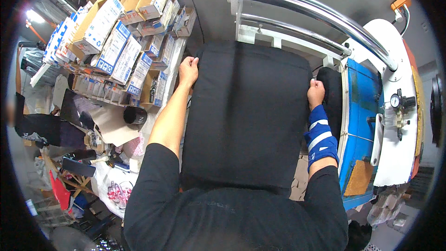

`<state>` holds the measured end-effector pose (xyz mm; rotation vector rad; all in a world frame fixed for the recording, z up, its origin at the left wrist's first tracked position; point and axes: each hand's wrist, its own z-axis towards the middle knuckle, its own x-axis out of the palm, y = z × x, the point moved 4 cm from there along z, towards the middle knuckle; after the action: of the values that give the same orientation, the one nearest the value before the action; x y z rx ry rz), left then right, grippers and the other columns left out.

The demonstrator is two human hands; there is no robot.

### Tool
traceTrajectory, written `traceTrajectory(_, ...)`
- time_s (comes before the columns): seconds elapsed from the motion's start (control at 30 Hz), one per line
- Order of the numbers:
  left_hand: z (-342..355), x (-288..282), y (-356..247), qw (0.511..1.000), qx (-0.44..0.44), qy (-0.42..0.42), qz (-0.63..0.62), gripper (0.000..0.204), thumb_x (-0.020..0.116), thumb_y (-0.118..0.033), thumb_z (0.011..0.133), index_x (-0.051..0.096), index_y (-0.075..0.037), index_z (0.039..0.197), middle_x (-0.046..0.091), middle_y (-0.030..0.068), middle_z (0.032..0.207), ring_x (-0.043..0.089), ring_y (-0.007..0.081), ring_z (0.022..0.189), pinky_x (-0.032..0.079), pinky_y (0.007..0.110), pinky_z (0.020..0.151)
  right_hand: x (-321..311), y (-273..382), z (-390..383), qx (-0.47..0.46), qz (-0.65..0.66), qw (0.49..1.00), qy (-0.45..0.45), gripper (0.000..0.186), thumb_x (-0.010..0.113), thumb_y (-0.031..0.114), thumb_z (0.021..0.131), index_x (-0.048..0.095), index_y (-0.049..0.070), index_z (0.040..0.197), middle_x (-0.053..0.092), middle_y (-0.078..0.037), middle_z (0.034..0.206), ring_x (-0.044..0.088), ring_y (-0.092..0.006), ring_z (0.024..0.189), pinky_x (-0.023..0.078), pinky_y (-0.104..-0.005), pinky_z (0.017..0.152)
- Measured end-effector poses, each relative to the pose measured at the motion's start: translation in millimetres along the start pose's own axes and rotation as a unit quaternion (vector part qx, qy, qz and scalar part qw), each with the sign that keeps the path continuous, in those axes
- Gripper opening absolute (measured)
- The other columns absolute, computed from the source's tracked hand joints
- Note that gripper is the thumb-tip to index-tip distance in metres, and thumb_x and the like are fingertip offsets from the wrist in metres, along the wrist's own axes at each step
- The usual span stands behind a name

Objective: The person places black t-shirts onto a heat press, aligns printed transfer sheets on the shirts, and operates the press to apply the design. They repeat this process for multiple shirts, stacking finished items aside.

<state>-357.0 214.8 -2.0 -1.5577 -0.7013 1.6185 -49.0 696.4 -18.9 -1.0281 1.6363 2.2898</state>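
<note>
A large black cloth (246, 121) is spread out flat in front of me, its near end reaching my torso. At its far left edge my left hand (188, 70) is closed, pinching the border of the cloth between thumb and fingers. My right hand (316, 93) is closed on the right edge, a little nearer to me than the left. A blue wrap with pale stripes (320, 135) covers my right forearm. Beyond the right hand lies a dark folded bundle (331, 88). What supports the cloth is hidden underneath it.
Shelves of open cardboard boxes (111, 42) rise at the left, above a cluttered bench with a black mug (134, 115). Chromed rollers (316, 9) span the far right. Beside me on the right stands a blue-and-white machine (362, 107) with a pressure gauge (395, 100). A person (51, 128) is at far left.
</note>
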Motion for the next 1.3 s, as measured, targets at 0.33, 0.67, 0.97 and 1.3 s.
traceTrajectory(0.33, -34, -10, 31, 0.992, -0.057, 0.095, -0.065, 0.036, 0.061, -0.030, 0.101, 0.069, 0.000, 0.118, 0.075, 0.0122, 0.107, 0.070, 0.0237, 0.094, 0.052, 0.038, 0.085, -48, 26, -63, -0.062, -0.096, 0.991, 0.065, 0.034, 0.065, 0.032, 0.097, 0.068, 0.000, 0.107, 0.070, -0.021, 0.112, 0.067, -0.0360, 0.101, 0.051, -0.0433, 0.086)
traceTrajectory(0.67, -337, -161, 77, 0.866, -0.267, 0.298, -0.301, 0.029, 0.064, -0.021, 0.100, 0.066, 0.003, 0.117, 0.071, 0.0035, 0.105, 0.064, 0.0124, 0.096, 0.050, 0.029, 0.091, -181, -67, -362, 0.335, 0.243, 0.874, 0.256, 0.038, 0.049, 0.029, 0.109, 0.067, -0.001, 0.123, 0.070, -0.007, 0.117, 0.064, -0.0170, 0.106, 0.049, -0.0334, 0.094)
traceTrajectory(0.97, -364, -174, 104, 0.770, -0.291, 0.318, -0.471, 0.030, 0.063, -0.018, 0.101, 0.059, -0.002, 0.126, 0.068, 0.0058, 0.117, 0.062, 0.0158, 0.108, 0.047, 0.036, 0.097, -210, -61, -362, 0.349, 0.439, 0.788, 0.256, 0.024, 0.058, 0.018, 0.104, 0.065, 0.000, 0.118, 0.071, -0.011, 0.119, 0.067, -0.0227, 0.108, 0.051, -0.0386, 0.100)
traceTrajectory(1.3, -366, -161, 105, 0.757, -0.299, 0.262, -0.519, 0.039, 0.058, -0.017, 0.103, 0.052, -0.001, 0.139, 0.063, 0.0093, 0.135, 0.059, 0.0206, 0.124, 0.044, 0.040, 0.110, -201, -71, -367, 0.333, 0.417, 0.811, 0.239, 0.035, 0.061, 0.022, 0.102, 0.063, -0.001, 0.128, 0.069, -0.011, 0.125, 0.065, -0.0218, 0.114, 0.049, -0.0366, 0.102)
